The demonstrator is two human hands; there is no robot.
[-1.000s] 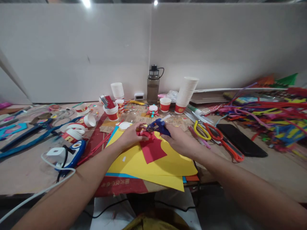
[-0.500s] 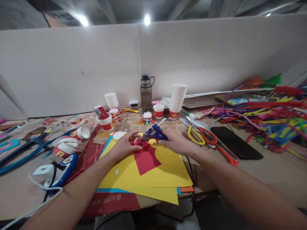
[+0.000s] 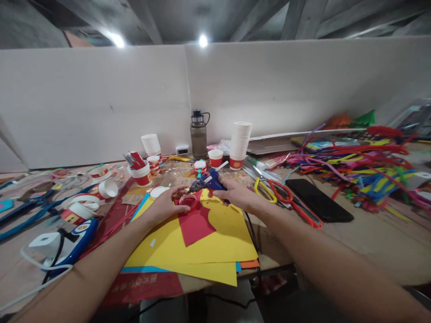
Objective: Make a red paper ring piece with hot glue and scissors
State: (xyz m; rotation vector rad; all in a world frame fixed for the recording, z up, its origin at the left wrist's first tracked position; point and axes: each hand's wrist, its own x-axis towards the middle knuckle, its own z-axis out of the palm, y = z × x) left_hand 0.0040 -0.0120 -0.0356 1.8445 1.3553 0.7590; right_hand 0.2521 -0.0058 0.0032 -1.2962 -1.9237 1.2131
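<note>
My right hand [image 3: 230, 194] is wrapped round a blue hot glue gun [image 3: 211, 180], a white glue stick poking out of its back end. The gun's nozzle points left, over a small red paper ring [image 3: 188, 203]. My left hand [image 3: 170, 204] pinches that ring at its left side, with thumb and fingers curved round it. Beneath both hands lies a red paper piece [image 3: 197, 228] with a cut curved edge. It rests on yellow paper sheets [image 3: 161, 253], with blue and orange sheets showing under them.
Yellow-handled scissors [image 3: 265, 190], orange-handled scissors [image 3: 305, 213] and a black phone [image 3: 318, 200] lie at right. Paper cups [image 3: 240, 143] and a bottle [image 3: 198, 137] stand behind. A power strip [image 3: 72, 244] sits at left; pipe cleaners [image 3: 367, 163] heap at far right. A black cord [image 3: 252, 233] hangs over the edge.
The whole view has shifted, so things sit slightly farther left. The glue gun has moved back a little from the ring, which now shows more fully. Both holds stay the same.
</note>
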